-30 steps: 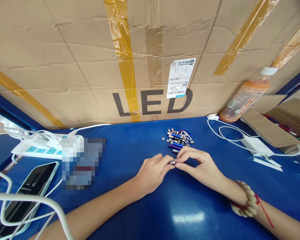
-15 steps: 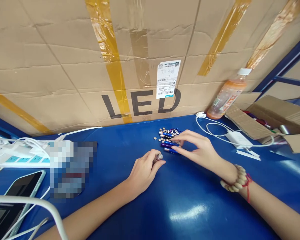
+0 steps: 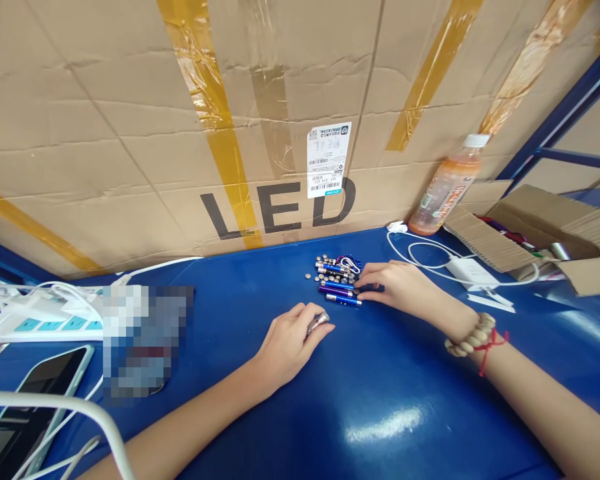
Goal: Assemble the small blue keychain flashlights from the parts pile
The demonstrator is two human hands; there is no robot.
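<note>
My left hand (image 3: 293, 347) is closed around a small silver metal cylinder (image 3: 318, 323), whose end sticks out between thumb and fingers; the rest is hidden in the palm. To its upper right, several slim blue and purple pen-shaped metal tubes (image 3: 338, 285) lie side by side on the blue tabletop. Small round button cells (image 3: 308, 276) are scattered among and behind them. At the right edge of this pile, my right hand (image 3: 400, 287) has thumb and fingertips drawn together low at the table. What sits between those tips is too small to make out.
A cardboard wall marked LED stands behind. An orange drink bottle (image 3: 445, 190), a white charger (image 3: 467, 272) with its cable, and an opened carton (image 3: 560, 230) are on the right. A power strip (image 3: 45, 327), a phone (image 3: 45, 393) and white cables occupy the left.
My right hand has moved from over the tubes to the pile's right edge, its fingers closing together. More of the silver cylinder shows in my left hand. The view has shifted slightly.
</note>
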